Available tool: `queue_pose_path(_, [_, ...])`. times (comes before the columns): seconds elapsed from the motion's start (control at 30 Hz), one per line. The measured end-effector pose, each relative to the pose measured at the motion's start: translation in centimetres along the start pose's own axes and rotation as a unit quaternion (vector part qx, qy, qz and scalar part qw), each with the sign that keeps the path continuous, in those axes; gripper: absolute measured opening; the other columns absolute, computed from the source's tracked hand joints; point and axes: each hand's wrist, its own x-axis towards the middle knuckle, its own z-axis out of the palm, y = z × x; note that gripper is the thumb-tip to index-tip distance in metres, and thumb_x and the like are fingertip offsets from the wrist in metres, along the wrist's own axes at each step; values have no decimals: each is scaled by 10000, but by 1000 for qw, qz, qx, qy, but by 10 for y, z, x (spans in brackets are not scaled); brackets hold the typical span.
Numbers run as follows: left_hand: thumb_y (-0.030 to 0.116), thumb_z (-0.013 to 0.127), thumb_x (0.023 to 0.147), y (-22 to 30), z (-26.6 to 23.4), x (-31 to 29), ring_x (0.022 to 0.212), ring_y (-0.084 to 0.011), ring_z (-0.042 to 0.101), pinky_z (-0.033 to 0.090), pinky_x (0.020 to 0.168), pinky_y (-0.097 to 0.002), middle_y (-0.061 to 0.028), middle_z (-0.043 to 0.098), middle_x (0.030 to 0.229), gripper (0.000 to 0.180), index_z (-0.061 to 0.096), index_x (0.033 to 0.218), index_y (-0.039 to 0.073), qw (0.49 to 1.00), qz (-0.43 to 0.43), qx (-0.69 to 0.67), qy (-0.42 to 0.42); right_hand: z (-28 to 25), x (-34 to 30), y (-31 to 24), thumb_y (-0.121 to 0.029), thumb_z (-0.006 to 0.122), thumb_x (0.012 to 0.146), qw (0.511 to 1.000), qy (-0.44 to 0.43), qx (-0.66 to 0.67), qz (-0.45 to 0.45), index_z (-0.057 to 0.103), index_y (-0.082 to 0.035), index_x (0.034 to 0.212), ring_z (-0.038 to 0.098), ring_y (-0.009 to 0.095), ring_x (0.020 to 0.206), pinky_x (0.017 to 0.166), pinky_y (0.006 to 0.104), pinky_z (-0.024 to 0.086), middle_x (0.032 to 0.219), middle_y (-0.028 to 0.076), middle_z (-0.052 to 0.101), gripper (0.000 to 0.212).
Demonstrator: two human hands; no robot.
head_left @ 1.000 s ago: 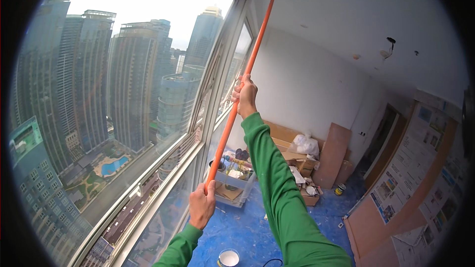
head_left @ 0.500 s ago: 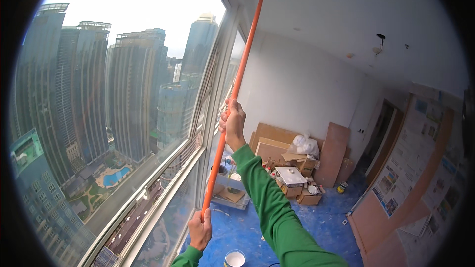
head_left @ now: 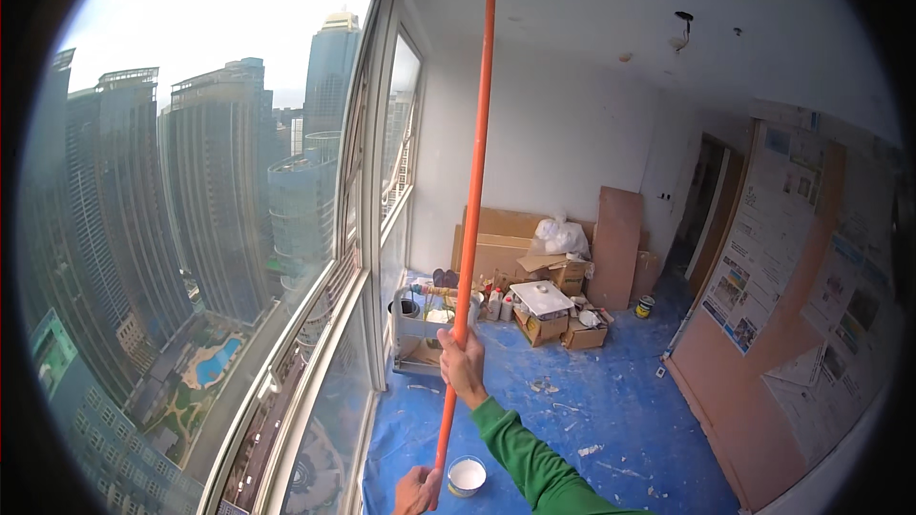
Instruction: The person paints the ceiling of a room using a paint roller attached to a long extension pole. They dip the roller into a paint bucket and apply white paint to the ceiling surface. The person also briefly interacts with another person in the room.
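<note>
A long orange extension pole [head_left: 474, 181] rises nearly upright from my hands toward the ceiling [head_left: 592, 0]. At its dark top end a thin bent wire shows; whatever it carries is beyond the picture's edge. My right hand [head_left: 463, 369] wraps round the lower part of the pole. Below it, my left hand [head_left: 417, 491] grips the bottom end, partly cut off by the lower edge. Just right of the left hand, an open bucket of white paint [head_left: 467, 477] stands on the floor.
Tall windows [head_left: 363, 324] run along my left side. Blue sheeting [head_left: 534, 420] covers the floor. Cardboard boxes [head_left: 544, 327], bottles and a white bag [head_left: 560, 235] are piled by the far wall. Paper-covered boards [head_left: 754, 267] line the right. Wires [head_left: 679, 38] hang from the ceiling.
Both hands have come lower in the view, and the pole leans less. The view has turned to the right, bringing the paint bucket and more floor into sight.
</note>
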Motion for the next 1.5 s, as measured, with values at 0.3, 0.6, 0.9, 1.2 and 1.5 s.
queue_pose_path(0.3, [284, 665, 900, 215, 20, 152, 907, -191, 655, 498, 825, -302, -113, 672, 981, 402, 571, 1131, -31, 966, 85, -221, -99, -172, -117, 80, -136, 702, 832, 987, 99, -124, -3, 526, -79, 774, 432, 42, 512, 443, 250, 361, 625, -47, 470, 193])
queue_pose_path(0.6, [340, 563, 964, 419, 235, 231, 597, -172, 618, 527, 573, -287, -49, 584, 704, 328, 599, 933, 15, 898, 96, -361, -234, -382, -150, 45, -250, 710, 836, 971, 100, -200, 88, 580, -40, 861, 463, 96, 610, 565, 311, 407, 631, 9, 507, 248])
queue_pose_path(0.9, [366, 550, 980, 513, 398, 276, 380, -39, 245, 179, 359, -227, 69, 264, 482, 368, 484, 715, 120, 857, 72, -465, -208, -596, -156, 48, -410, 679, 825, 831, 116, -454, 299, 555, -46, 1157, 615, 398, 942, 807, 478, 466, 973, 198, 651, 508])
queue_pose_path(1.2, [341, 540, 988, 484, 562, 389, 375, -37, 233, 157, 351, -222, 78, 259, 481, 400, 430, 661, 139, 885, 57, -443, -131, -800, -111, 66, -414, 704, 814, 824, 193, -402, 349, 595, 1, 1170, 677, 301, 895, 778, 376, 522, 1058, 179, 672, 558])
queue_pose_path(1.5, [336, 579, 971, 454, 743, 596, 375, -24, 234, 177, 355, -226, 77, 288, 484, 390, 446, 661, 142, 903, 53, -409, -117, -1064, -129, 53, -357, 663, 818, 675, 492, -187, 517, 669, -38, 967, 670, 219, 586, 486, 348, 550, 729, 95, 663, 352])
